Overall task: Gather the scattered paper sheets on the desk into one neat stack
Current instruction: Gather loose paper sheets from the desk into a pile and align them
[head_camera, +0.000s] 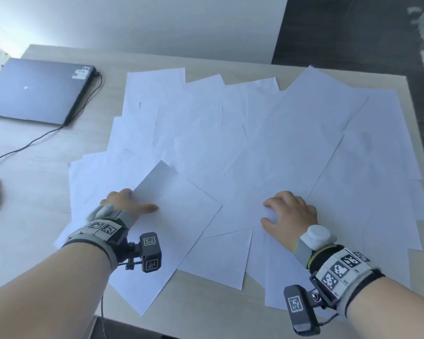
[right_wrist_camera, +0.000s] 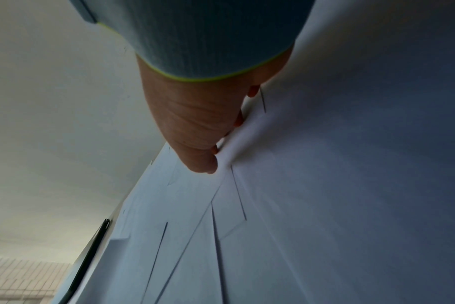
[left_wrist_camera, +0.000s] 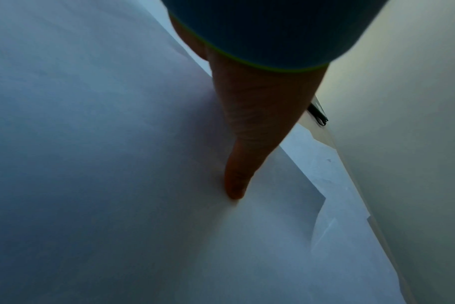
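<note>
White sheets (head_camera: pixel 267 133) lay overlapping across the desk (head_camera: pixel 59 152). The left hand (head_camera: pixel 126 204) pinched one sheet (head_camera: pixel 176 211), thumb on top. The right hand (head_camera: pixel 291 214), fingers curled, nipped up another sheet (right_wrist_camera: pixel 237 142). A laptop (head_camera: pixel 37 91) sat far left.

Paper sheets (head_camera: pixel 267 143) under both hands are plain white office paper, matt and smooth, pretty thin looking. The desk (head_camera: pixel 59 167) out past the left hand (head_camera: pixel 125 203) looks like pale wood-grain laminate with a low sheen. The laptop (head_camera: pixel 34 91) further off on that side has a matt dark grey lid. The wrist cuff (right_wrist_camera: pixel 195 41) behind the right hand (head_camera: pixel 291 211) is ribbed grey knit cloth with a lime edge, and the camera housing (head_camera: pixel 300 307) hanging off it is matt dark plastic.
</note>
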### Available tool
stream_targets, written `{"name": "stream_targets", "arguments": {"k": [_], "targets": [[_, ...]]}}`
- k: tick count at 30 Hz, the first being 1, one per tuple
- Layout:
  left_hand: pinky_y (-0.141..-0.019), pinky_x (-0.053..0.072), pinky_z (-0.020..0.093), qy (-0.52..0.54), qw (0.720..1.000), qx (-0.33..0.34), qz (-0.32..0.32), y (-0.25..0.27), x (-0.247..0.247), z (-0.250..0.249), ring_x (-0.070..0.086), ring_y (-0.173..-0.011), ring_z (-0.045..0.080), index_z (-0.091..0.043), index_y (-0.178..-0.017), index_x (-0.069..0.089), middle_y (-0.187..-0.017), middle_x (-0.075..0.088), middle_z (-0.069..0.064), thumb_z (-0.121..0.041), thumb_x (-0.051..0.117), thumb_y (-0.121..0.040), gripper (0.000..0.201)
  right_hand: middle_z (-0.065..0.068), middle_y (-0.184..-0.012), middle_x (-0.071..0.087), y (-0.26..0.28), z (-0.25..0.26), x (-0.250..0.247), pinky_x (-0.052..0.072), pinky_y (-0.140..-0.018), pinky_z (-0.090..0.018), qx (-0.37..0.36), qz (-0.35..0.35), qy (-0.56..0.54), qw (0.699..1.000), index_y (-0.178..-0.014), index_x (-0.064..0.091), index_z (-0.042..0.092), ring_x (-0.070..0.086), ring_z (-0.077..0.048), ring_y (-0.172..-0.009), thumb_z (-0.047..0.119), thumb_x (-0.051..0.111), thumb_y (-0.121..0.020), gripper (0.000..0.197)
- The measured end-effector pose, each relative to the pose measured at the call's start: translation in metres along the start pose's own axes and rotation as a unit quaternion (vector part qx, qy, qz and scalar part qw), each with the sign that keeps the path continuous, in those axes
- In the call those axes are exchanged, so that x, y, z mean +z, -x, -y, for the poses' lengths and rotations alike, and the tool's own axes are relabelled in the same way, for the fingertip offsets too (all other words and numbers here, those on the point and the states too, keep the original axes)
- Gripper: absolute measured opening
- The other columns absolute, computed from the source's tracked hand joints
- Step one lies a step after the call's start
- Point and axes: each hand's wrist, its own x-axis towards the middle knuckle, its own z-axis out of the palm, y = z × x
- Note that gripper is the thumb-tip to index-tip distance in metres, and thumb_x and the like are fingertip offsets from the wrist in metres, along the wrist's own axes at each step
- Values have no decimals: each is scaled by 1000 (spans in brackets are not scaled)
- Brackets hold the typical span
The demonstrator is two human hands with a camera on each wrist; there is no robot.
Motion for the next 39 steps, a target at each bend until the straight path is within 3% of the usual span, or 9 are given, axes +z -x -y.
{"name": "stream_targets", "arguments": {"k": [6,9,13,24,28,32,34,36,39], "targets": [[-64,43,34,208,976,30,-49,8,11,6,57,-65,29,-12,-84,59,-79,64,12,-33,62,-89,22,10,-142,47,-32,-8,-13,37,-100,-38,-8,-77,-16,997,-126,58,35,42,-20,-131,46,58,-87,41],[-62,48,36,283,956,23,-68,10,15,6,57,-62,28,-9,-84,61,-75,65,14,-31,62,-87,22,5,-165,16,-47,-11,-15,27,-113,-46,10,-25,56,998,-148,30,40,13,-22,-151,58,51,-84,70],[-77,61,48,362,931,-9,-39,10,22,1,72,-71,33,-18,-87,69,-77,73,7,-32,63,-84,15,0,-167,-2,-51,-6,-16,24,-112,-57,5,23,130,991,-153,11,42,-2,-32,-153,60,41,-82,79],[-78,61,45,416,909,-24,-4,13,33,-10,69,-68,30,-19,-87,69,-75,74,6,-29,62,-85,12,4,-165,17,-57,-4,-26,41,-105,-46,4,14,91,996,-153,18,36,19,-28,-150,33,42,-91,66],[-77,59,45,460,887,-18,24,11,37,-11,67,-68,30,-17,-87,70,-79,73,9,-25,63,-89,11,7,-124,60,-63,-19,-41,42,-70,-30,3,-68,5,998,-114,53,29,56,-25,-101,22,46,-89,27],[-89,57,55,519,850,-31,79,14,40,-15,67,-73,32,-23,-77,76,-83,74,14,-27,63,-78,13,10,-83,59,-56,-23,-55,38,-57,-28,22,-82,-98,992,-82,55,35,54,-20,-68,22,47,-90,17],[-91,55,58,544,832,-37,105,16,41,-21,67,-75,32,-20,-89,78,-90,74,19,-23,65,-84,15,13,-76,57,-45,-13,-53,41,-61,-27,-33,-94,-165,981,-75,60,39,53,-17,-70,15,54,-88,28],[-85,57,53,577,804,-61,132,21,46,-29,68,-73,31,-7,-108,71,-89,72,16,-23,63,-96,22,8,-93,70,-30,4,-41,53,-76,-32,-170,-118,-152,967,-94,74,28,65,-23,-86,8,62,-82,26],[-56,59,33,597,776,-77,190,35,50,-44,71,-60,25,-11,-99,70,-78,75,4,-47,63,-96,37,6,-107,75,-11,29,-8,57,-84,-50,-327,-75,-20,942,-100,72,30,72,-24,-101,25,54,-71,35]]}}
